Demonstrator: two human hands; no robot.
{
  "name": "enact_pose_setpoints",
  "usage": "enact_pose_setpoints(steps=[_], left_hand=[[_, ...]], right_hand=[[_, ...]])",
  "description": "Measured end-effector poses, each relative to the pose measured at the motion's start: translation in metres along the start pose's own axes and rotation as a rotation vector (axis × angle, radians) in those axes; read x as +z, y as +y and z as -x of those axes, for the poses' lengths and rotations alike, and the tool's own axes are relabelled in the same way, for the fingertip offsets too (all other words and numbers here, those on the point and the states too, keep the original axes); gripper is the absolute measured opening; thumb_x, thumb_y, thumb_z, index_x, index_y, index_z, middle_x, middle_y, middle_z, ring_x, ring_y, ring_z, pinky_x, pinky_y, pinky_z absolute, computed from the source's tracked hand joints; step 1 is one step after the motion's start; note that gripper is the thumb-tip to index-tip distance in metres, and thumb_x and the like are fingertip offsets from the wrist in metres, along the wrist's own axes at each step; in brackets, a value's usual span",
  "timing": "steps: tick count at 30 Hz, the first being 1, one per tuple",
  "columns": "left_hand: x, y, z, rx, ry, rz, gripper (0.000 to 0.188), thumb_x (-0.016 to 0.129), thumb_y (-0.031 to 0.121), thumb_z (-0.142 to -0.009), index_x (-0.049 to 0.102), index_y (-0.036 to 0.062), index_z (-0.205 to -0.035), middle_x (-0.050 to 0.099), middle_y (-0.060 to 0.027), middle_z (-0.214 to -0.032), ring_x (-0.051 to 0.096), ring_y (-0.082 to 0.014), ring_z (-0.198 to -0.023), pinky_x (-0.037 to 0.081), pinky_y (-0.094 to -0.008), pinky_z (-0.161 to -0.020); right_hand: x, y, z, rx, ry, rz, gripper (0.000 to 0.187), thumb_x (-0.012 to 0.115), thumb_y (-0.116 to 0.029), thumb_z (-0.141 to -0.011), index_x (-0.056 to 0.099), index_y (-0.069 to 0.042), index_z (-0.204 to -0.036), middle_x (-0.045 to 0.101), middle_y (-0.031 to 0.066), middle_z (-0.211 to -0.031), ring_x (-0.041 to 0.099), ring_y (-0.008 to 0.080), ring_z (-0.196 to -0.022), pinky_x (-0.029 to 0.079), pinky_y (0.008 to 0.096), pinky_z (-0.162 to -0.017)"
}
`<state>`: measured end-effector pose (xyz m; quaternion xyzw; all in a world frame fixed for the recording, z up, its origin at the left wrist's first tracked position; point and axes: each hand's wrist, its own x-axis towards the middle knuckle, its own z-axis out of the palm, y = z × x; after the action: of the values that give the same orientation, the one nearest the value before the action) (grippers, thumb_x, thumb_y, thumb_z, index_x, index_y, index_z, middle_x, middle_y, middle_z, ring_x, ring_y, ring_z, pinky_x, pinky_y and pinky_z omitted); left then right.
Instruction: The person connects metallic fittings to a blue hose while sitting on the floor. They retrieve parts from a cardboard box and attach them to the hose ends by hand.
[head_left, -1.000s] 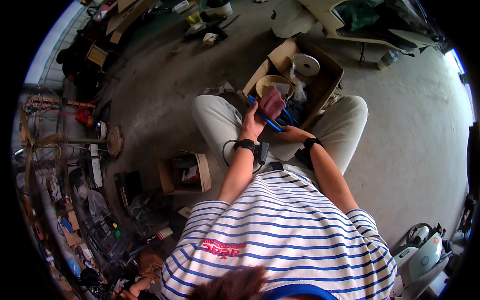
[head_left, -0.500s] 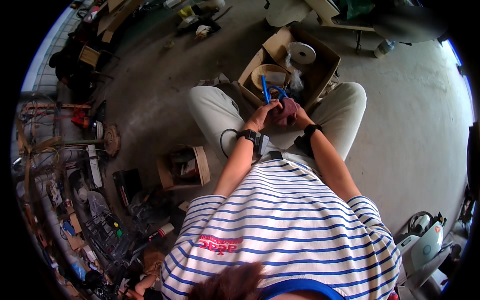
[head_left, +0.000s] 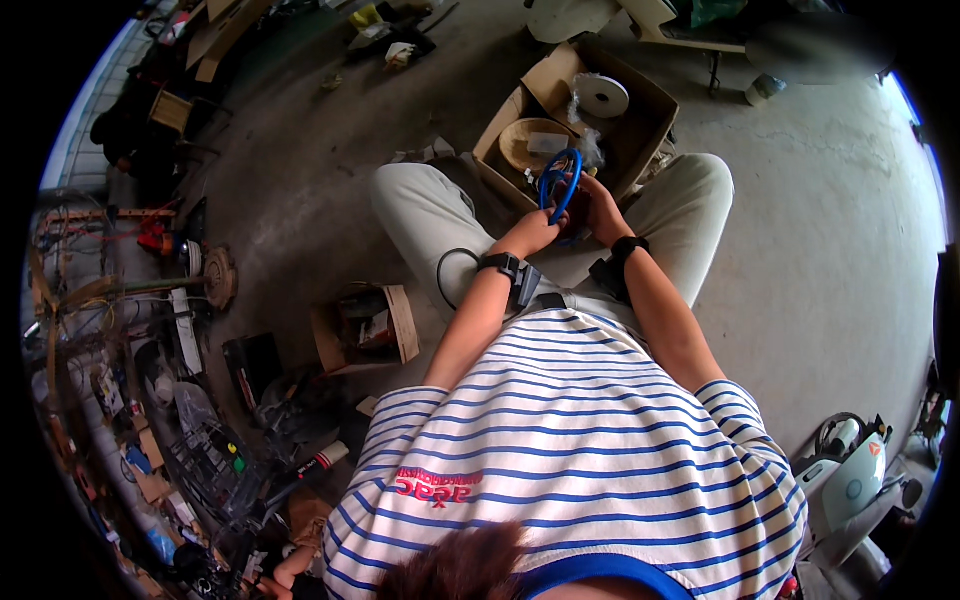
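Note:
Between my knees, a looped blue cable or tube [head_left: 577, 165] stands up from my hands. My left hand [head_left: 536, 233] is closed around its lower end. My right hand [head_left: 601, 212] curls at the loop's right side, fingers bent against a dark red cloth [head_left: 576, 207] that is mostly hidden between the hands. Just beyond them sits an open cardboard box [head_left: 640, 165]. Inside it are a round woven basket [head_left: 516, 147], a white reel [head_left: 602, 96] and crumpled clear plastic [head_left: 592, 150].
To my left stands a smaller open cardboard box [head_left: 405, 325]. Farther left are a black crate [head_left: 205, 450], a rusty disc [head_left: 221, 280] and piled clutter. A pale scooter-like body [head_left: 855, 485] is at the lower right. A plastic container [head_left: 765, 90] stands at the far right.
The blue cable has turned from loose upright strands into a tighter loop. The dark red cloth, plainly visible before, is now mostly covered by my hands. My right hand has moved up slightly.

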<state>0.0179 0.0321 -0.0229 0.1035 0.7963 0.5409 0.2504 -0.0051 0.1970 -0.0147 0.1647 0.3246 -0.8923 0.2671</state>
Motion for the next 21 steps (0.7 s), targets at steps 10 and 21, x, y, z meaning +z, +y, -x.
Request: enact_pose_setpoints(steps=[10,21], left_hand=[[-0.007,-0.020,0.000,0.058,-0.210,-0.137,0.036,0.064,0.024,-0.073,0.059,0.0054,-0.103,0.063,-0.0166,-0.090,0.060,-0.0264,-0.085,0.043,-0.0331,-0.079],[-0.025,0.003,-0.016,-0.006,0.323,1.113,0.027,0.046,0.035,-0.089,0.056,0.0132,-0.102,0.060,-0.0030,-0.098,0.056,-0.0158,-0.093,0.045,-0.0288,-0.081]], right_hand=[[0.005,0.007,-0.001,-0.126,0.014,0.474,0.027,0.057,-0.023,-0.082,0.058,-0.006,-0.103,0.056,0.0027,-0.100,0.050,0.0117,-0.096,0.038,0.0244,-0.083],[-0.026,0.010,-0.010,-0.292,0.216,0.746,0.021,0.050,-0.014,-0.080,0.060,-0.002,-0.094,0.059,0.0021,-0.086,0.052,0.0104,-0.078,0.041,0.0223,-0.071]])
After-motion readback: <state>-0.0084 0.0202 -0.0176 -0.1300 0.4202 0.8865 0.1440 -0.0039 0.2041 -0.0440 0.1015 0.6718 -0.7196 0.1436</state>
